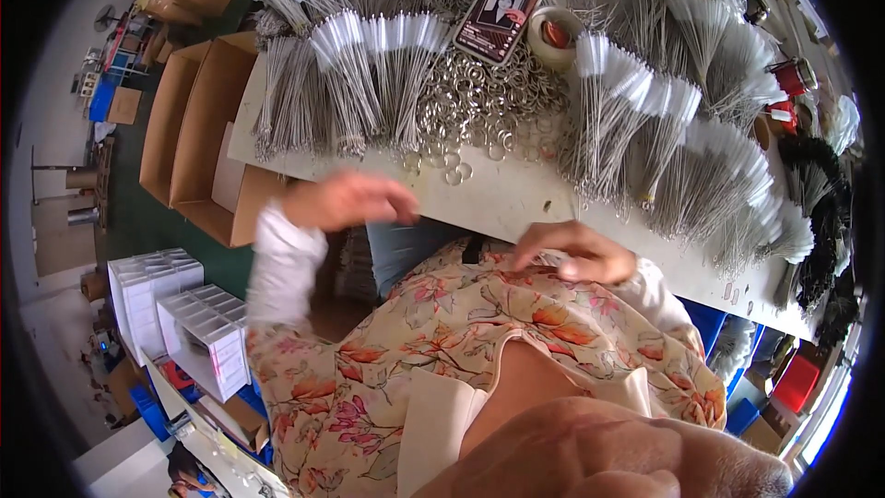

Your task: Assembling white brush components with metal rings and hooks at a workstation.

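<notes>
Two hands we held by the table (475,200): left hand (350,201) half-curled, too blurred for telling if empty; right hand (576,254) loosely open, nothing visible in it. Metal rings (475,92) lay at twelve o'clock, wire bundles (355,83) at eleven and two. We judged it a pause between grasps; the next would call for fine pinching.

Table (479,198), pale-topped, upper centre to right. Thereon: white-tipped wire bundles (348,83), upper centre and upper right; silvery rings (475,101), heaped, upper centre; phone (501,14) and tape roll (538,46), adjoining.
</notes>
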`<action>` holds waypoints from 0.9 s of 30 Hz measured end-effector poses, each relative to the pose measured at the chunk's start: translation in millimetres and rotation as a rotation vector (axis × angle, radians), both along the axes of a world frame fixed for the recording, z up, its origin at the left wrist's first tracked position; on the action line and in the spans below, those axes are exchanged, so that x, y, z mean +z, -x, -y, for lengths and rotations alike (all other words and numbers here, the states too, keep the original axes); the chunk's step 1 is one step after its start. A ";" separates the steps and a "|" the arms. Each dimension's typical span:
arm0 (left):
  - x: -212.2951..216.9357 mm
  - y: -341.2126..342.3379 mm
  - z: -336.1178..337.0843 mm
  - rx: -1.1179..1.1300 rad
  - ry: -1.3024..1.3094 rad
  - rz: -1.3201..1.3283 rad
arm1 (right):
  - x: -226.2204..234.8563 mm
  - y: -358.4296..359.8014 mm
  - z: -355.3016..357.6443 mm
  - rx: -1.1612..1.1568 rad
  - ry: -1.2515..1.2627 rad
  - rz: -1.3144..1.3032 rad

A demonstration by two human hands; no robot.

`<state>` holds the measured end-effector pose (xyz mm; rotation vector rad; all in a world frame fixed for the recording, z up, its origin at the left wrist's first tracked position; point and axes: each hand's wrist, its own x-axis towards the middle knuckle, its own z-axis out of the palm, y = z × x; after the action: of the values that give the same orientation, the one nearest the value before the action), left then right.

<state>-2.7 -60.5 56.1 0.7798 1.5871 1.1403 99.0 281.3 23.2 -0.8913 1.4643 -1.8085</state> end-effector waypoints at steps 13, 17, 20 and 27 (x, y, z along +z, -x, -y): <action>-89.1 384.0 -8.2 0.464 0.741 -0.523 | 51.4 205.1 -145.3 -0.994 -0.956 -0.404; -96.9 388.8 -7.8 0.434 0.805 -0.691 | 0.1 292.1 -174.9 -0.935 -1.424 -0.757; -91.8 383.5 -11.2 0.523 0.765 -0.556 | -21.8 316.8 -177.6 -0.869 -1.665 -0.664; -58.9 385.8 23.1 0.988 0.389 -0.503 | -33.0 337.3 -169.2 -0.866 -1.815 -0.626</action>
<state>-388.6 -83.5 -2.9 -0.0493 2.6630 1.2628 -238.3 450.5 -9.7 0.2872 3.0800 0.1559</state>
